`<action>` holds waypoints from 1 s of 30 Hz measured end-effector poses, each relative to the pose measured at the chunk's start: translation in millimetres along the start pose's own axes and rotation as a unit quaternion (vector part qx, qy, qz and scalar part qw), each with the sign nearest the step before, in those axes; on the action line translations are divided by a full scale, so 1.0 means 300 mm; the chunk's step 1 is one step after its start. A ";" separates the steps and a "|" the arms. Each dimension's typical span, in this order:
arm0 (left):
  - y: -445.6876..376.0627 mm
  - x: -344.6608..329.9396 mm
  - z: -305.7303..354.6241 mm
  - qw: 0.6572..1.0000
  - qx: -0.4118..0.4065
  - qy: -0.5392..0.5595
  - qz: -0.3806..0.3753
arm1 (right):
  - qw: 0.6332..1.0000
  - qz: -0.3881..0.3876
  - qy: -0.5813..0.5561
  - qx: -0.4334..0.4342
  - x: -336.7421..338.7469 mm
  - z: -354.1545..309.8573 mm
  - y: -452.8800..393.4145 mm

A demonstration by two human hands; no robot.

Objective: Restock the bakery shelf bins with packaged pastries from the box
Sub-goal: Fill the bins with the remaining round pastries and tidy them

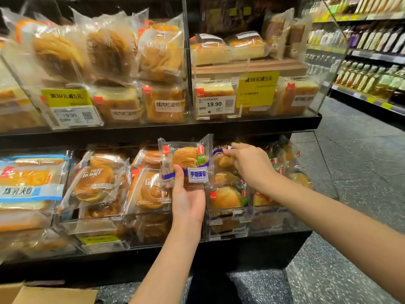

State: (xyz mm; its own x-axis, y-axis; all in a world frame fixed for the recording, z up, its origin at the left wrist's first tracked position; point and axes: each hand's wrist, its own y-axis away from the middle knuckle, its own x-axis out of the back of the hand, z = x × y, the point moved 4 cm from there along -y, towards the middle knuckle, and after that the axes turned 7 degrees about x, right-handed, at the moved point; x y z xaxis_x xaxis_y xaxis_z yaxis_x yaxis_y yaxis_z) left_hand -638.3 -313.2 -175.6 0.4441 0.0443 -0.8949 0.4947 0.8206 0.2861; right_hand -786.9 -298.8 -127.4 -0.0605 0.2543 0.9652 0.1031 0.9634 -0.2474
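My left hand (188, 199) holds a clear packet with a round bun and a blue label (186, 161) upright in front of the lower shelf. My right hand (247, 165) reaches into the clear bin (228, 216) just to the right and pinches the top of a similar bun packet (223, 159) standing there. More bun packets (225, 197) are stacked below it in that bin. A corner of the cardboard box (43, 294) shows at the bottom left.
Clear acrylic bins on two black shelves hold wrapped pastries, with yellow price tags (257, 88) on the upper row. Swirl bread packets (96, 183) fill the bins to the left. A speckled floor aisle (355, 154) and a bottle shelf (372, 77) lie to the right.
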 end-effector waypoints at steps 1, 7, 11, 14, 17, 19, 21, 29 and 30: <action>0.000 -0.004 0.000 1.000 0.004 -0.003 -0.001 | 1.000 0.015 0.015 -0.003 -0.009 -0.006 -0.012; -0.007 -0.016 -0.001 1.000 0.002 0.004 0.015 | 0.999 0.041 0.012 -0.008 0.013 -0.030 -0.029; 0.010 -0.029 0.002 0.998 -0.041 -0.014 0.045 | 0.984 0.139 -0.111 -0.018 0.081 -0.014 0.050; 0.025 -0.046 -0.013 0.993 -0.079 -0.048 0.072 | 0.918 0.131 -0.371 -0.053 0.102 -0.044 0.132; 0.050 -0.086 -0.047 0.978 -0.131 -0.158 0.033 | 0.837 0.052 -0.540 -0.070 0.065 -0.077 0.169; 0.061 -0.119 -0.069 0.962 -0.143 -0.234 -0.019 | 0.810 0.074 -0.575 -0.086 0.062 -0.057 0.178; 0.053 -0.134 -0.072 0.936 -0.142 -0.318 -0.055 | 0.764 0.096 -0.624 -0.131 0.080 -0.007 0.186; -0.022 -0.153 -0.109 0.466 -0.274 -0.836 -0.100 | 0.768 -0.054 -0.566 -0.294 0.126 0.281 0.194; -0.035 -0.150 -0.119 0.420 -0.263 -0.863 -0.098 | 0.781 -0.065 -0.544 -0.299 0.128 0.299 0.181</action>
State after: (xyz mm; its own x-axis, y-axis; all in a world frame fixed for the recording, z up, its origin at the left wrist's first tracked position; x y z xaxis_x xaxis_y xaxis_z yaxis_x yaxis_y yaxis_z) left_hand -690.2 -303.4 -150.6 0.5387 -0.1599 0.8272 0.6154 0.7453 -0.2567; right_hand -872.6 -229.3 -111.4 -0.8837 0.3928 0.2544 0.4519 0.8577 0.2454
